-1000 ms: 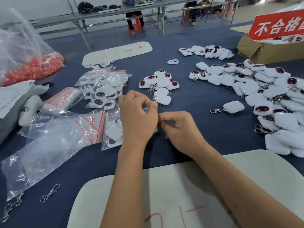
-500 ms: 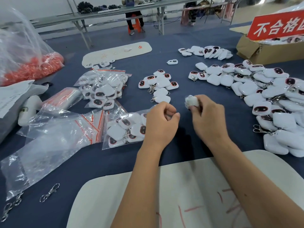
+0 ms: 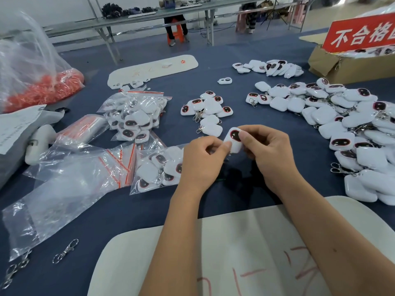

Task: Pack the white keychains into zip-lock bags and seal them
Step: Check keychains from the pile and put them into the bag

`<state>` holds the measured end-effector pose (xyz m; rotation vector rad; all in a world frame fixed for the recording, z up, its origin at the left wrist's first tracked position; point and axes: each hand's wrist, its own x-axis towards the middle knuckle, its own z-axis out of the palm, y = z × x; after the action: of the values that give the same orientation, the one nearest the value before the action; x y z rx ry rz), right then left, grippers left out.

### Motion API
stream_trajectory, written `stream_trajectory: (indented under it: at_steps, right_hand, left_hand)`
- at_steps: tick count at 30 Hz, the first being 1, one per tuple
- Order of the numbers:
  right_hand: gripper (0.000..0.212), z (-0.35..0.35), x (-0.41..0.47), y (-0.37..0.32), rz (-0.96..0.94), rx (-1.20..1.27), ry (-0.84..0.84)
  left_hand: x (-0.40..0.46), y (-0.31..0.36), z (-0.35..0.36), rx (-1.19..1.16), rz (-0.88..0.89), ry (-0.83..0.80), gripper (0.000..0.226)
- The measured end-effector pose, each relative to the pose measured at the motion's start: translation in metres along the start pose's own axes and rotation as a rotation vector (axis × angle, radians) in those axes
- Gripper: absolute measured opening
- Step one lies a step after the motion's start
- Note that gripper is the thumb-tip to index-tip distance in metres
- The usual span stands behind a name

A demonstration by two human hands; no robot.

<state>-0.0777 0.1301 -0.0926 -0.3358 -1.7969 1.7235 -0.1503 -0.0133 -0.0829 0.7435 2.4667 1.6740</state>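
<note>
My right hand (image 3: 271,157) pinches a white keychain (image 3: 234,139) with a dark face, held above the blue table. The fingers of my left hand (image 3: 201,163) touch that keychain's lower left edge, and the hand rests over the mouth of a zip-lock bag (image 3: 154,169) partly filled with keychains. A second filled bag (image 3: 134,116) lies behind it. A small cluster of loose keychains (image 3: 207,110) sits just beyond my hands, and a large heap (image 3: 350,133) spreads along the right.
Empty zip-lock bags (image 3: 64,189) lie at the left beside a roll of bags (image 3: 85,127). Loose metal clasps (image 3: 66,251) rest near the front left. A white board (image 3: 245,253) lies under my forearms. A cardboard box (image 3: 350,67) with a red sign stands at the back right.
My right hand picked a keychain from the table at the right and brought it to the middle. My left hand shifted right from the bag's mouth to meet it.
</note>
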Motion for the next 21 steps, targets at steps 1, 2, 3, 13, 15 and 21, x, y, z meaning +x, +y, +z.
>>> stream_trajectory:
  at_steps: [1, 2, 3, 13, 15, 21]
  right_hand:
    - [0.012, -0.0008, 0.0006, 0.0011, 0.015, 0.004, -0.006]
    - [0.015, -0.0007, 0.0008, 0.0018, 0.024, 0.001, -0.02]
    - [0.016, 0.0001, 0.0002, 0.002, 0.029, -0.003, -0.038]
    - [0.021, 0.0034, -0.0028, 0.0001, 0.048, -0.017, -0.172]
    - [0.021, 0.0029, -0.0035, -0.0003, 0.036, -0.027, -0.184]
    - [0.023, 0.0025, -0.0047, -0.0038, 0.02, -0.051, -0.175]
  left_hand:
    - [-0.001, 0.0009, 0.0001, -0.008, -0.019, -0.029, 0.016]
    - [-0.0013, 0.0015, 0.0004, -0.03, -0.039, -0.04, 0.013]
    - [-0.0017, 0.0019, -0.0002, -0.061, -0.057, -0.039, 0.011]
    - [-0.0022, 0.0047, -0.0043, -0.236, -0.187, -0.048, 0.013]
    - [-0.0017, 0.004, -0.0037, -0.25, -0.201, -0.046, 0.013]
    - [-0.0002, 0.0014, -0.0037, -0.262, -0.209, -0.066, 0.014]
